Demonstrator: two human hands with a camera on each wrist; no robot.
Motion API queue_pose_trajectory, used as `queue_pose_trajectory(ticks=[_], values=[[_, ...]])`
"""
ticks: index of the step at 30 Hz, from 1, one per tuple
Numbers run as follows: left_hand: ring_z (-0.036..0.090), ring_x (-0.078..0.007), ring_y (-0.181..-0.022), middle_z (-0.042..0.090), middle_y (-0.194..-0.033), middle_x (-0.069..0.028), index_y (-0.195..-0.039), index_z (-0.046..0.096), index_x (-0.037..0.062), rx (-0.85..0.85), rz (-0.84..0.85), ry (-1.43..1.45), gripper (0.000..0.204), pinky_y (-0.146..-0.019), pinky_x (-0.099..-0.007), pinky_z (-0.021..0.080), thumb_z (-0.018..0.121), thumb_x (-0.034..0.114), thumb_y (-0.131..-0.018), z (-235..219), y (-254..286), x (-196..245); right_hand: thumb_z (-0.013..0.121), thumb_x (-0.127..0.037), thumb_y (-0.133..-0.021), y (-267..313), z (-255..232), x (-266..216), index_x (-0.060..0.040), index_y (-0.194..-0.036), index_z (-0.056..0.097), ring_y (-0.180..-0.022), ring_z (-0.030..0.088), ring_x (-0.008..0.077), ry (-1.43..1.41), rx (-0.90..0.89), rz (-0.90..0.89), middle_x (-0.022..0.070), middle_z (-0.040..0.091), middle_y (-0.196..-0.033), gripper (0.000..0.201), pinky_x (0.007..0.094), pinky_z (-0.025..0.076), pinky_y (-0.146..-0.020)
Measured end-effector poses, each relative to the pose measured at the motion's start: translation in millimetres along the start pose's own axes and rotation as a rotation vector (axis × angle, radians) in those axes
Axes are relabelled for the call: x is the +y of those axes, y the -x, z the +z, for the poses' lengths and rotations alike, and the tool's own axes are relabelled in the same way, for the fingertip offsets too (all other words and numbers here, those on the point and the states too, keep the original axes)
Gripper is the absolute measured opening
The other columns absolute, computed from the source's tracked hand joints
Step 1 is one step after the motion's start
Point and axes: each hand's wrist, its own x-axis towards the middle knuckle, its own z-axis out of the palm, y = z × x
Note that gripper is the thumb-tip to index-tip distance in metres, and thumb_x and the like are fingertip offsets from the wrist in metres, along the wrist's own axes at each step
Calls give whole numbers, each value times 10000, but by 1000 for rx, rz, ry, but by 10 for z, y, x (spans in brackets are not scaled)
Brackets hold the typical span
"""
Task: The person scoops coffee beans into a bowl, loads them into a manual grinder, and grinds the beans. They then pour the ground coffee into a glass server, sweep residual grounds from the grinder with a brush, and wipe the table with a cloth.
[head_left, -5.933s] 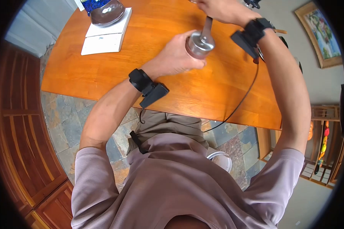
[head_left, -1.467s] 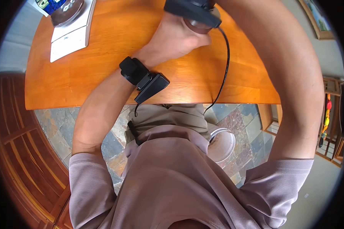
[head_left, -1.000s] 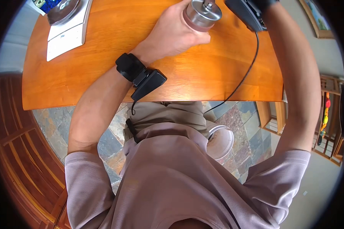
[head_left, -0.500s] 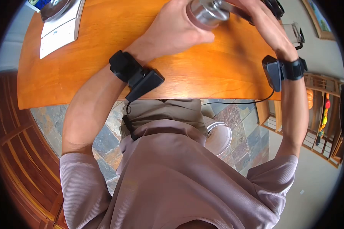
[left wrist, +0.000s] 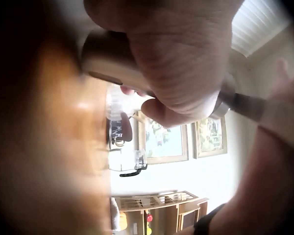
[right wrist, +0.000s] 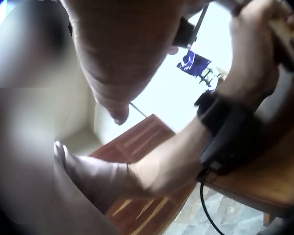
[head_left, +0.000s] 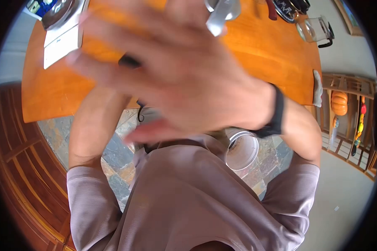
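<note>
My left hand grips a hand-crank coffee grinder. From the head, most of that hand is hidden behind my right one, and the grinder's metal top shows at the upper edge. The crank arm points back towards me, its end covered by my right hand. That right hand is large and blurred in front of the head camera, with fingers spread out to the left. In the left wrist view the crank reaches to the right hand.
A white scale carries a dark bowl at the table's left, beside a blue bag. At the right stand a glass carafe and a dark red handle. A grey cloth hangs at the table's right edge.
My right hand has swept from the grinder's far right side back towards me and leftward, and the crank has turned from pointing right to pointing towards me. The left hand keeps its grip.
</note>
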Motion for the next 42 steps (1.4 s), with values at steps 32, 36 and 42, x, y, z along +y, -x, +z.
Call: queue_pose_trajectory(ticks=[32,36,42], values=[[569,-318,-1197,551,-1313,-178,-1464,397,-72,547,104,324,680,-999,-402,510,662,244,-923,-835,620,1235,841,-274,-860,638,15,637,-44,-1320,566,-945,603,205,-713,330,466,83,587,-1090,583,310,506,-822],[543,-196,-761,568,-880,-76,-1398,392,-65,327,37,696,601,-749,-295,514,635,154,-894,-150,526,2052,821,-292,-878,659,14,622,-40,-1367,531,-951,601,215,-738,272,508,88,562,-1135,622,323,504,-849],[579,-239,-842,583,-964,-137,-1403,357,-116,189,10,1053,694,-778,-315,533,637,275,-904,72,1584,2301,797,-316,-906,660,42,588,-13,-1406,481,-984,602,183,-789,241,560,94,584,-1124,664,312,505,-861]])
